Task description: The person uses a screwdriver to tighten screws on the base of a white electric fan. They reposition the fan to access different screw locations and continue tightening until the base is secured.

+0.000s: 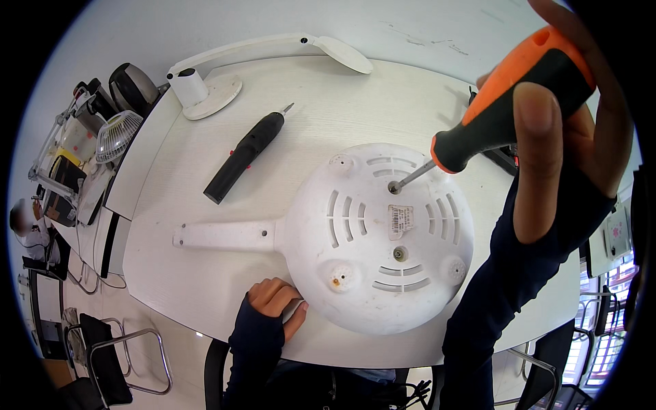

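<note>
A white electric pan (pixel 314 198) with a long handle lies underside up on the desk, showing vent slots, small feet and recessed screw holes. My right hand (pixel 545 160) is wrapped round the orange and black handle of a screwdriver (pixel 471 130). Its shaft slants down to the left, and the tip stands in the far screw hole (pixel 393 186). Down at the pan's near left rim, my left hand (pixel 277 301) has its fingers curled and its thumb against the edge, closed on the rim. The near screw hole (pixel 400 253) has nothing in it.
A black electric screwdriver (pixel 246 156) lies left of the pan on the white desk (pixel 178 164). Behind it stands a white desk lamp (pixel 212 96). A dark object (pixel 502 157) sits partly hidden behind my right hand. Far left are a small fan (pixel 118 137) and a seated person (pixel 34 236).
</note>
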### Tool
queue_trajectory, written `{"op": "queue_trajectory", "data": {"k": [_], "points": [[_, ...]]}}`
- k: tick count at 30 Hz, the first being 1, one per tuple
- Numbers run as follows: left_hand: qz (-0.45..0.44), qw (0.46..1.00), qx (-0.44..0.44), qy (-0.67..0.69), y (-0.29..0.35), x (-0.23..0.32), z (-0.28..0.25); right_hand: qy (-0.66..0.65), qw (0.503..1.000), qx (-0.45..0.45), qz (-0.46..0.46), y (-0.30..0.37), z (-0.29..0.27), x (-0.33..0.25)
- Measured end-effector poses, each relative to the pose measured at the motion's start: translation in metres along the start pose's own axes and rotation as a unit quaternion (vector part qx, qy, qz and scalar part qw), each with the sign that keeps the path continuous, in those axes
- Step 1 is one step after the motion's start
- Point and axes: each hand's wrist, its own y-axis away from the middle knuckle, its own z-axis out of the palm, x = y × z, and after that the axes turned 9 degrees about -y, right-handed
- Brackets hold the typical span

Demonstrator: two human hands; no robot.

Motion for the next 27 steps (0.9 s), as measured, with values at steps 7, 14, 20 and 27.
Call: {"op": "queue_trajectory", "data": {"k": [7, 14, 20, 27], "points": [[0.003, 1.0, 0.0, 0.003, -0.001, 0.0, 0.0, 0.009, 1.0, -0.005, -0.006, -0.002, -0.005, 0.003], [-0.003, 1.0, -0.001, -0.003, 0.002, -0.001, -0.001, 0.001, 1.0, -0.011, -0.006, 0.0, 0.003, 0.002], [0.005, 1.0, 0.0, 0.005, -0.003, 0.003, -0.001, 0.018, 1.0, -0.018, -0.015, -0.004, -0.007, 0.007], [0.004, 1.0, 0.003, -0.001, 0.0, 0.0, -0.001, 0.018, 0.999, -0.043, -0.027, -0.004, -0.008, 0.014]]}}
